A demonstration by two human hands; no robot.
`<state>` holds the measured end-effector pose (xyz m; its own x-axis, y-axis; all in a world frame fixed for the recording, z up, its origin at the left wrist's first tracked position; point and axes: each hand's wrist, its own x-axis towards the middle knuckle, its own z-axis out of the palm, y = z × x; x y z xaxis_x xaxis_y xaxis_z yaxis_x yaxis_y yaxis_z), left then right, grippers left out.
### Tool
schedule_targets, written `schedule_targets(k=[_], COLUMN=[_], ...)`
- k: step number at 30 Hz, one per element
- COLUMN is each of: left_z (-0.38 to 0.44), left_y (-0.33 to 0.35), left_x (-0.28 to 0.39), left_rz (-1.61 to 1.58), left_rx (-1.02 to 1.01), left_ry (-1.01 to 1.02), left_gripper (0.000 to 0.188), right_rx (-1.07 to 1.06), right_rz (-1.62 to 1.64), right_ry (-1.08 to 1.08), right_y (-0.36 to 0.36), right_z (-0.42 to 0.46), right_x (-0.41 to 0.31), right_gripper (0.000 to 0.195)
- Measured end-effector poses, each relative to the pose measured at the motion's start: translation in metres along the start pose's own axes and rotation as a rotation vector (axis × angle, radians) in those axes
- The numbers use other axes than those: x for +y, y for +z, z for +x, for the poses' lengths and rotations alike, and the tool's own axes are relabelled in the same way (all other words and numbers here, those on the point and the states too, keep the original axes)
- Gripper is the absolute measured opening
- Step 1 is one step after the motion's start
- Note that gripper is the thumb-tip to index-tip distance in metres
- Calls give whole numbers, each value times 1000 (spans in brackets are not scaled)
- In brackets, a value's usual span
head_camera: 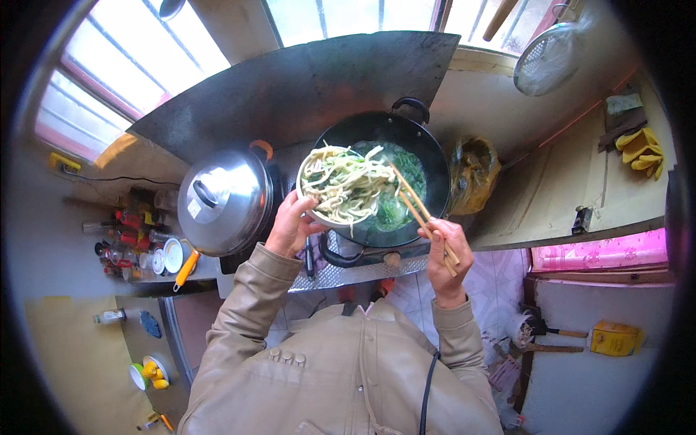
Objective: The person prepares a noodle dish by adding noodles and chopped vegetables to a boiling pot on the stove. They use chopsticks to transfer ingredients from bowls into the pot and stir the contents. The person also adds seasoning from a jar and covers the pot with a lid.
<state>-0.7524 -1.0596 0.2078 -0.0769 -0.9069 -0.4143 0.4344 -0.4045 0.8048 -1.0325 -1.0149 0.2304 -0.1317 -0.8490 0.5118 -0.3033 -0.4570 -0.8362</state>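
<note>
My left hand (291,225) grips the rim of a bowl (336,222) heaped with noodles (348,185) and some green leaves. The bowl is held over the left part of a black two-handled wok (438,179). In the wok, leafy greens (408,168) sit in greenish liquid with steam over it. My right hand (448,253) holds a pair of wooden chopsticks (417,212), their tips at the right side of the noodles. Part of the wok's inside is hidden behind the bowl.
Left of the wok stands a pan with a shiny metal lid (225,217). A dark metal splash shield (304,81) curves behind the stove. A yellowish plastic bag (473,176) is close on the wok's right. Several bottles (128,239) crowd the far-left counter; yellow gloves (641,149) lie far right.
</note>
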Motion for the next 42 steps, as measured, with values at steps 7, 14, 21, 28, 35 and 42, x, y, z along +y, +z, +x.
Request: schedule_targets(k=[7, 14, 21, 28, 35, 42], left_z=[1, 5, 5, 7, 9, 11], left_y=[0, -7, 1, 7, 0, 1], left_x=[0, 2, 5, 6, 5, 1], left_rz=[-25, 9, -114, 25, -44, -10], left_rx=[50, 67, -50, -82, -150, -117], left_ry=[-11, 3, -67, -90, -81, -105], left_gripper=[41, 42, 48, 52, 49, 50], right_rx=[-71, -200, -135, -10, 129, 122], right_rz=[176, 385, 576, 647, 767, 746], right_ry=[339, 416, 587, 614, 682, 698], right_y=[-15, -38, 10, 34, 36, 39], right_z=[14, 26, 30, 34, 20, 26], right_x=[17, -23, 28, 48, 62, 56], right_gripper=[15, 21, 30, 33, 38, 36])
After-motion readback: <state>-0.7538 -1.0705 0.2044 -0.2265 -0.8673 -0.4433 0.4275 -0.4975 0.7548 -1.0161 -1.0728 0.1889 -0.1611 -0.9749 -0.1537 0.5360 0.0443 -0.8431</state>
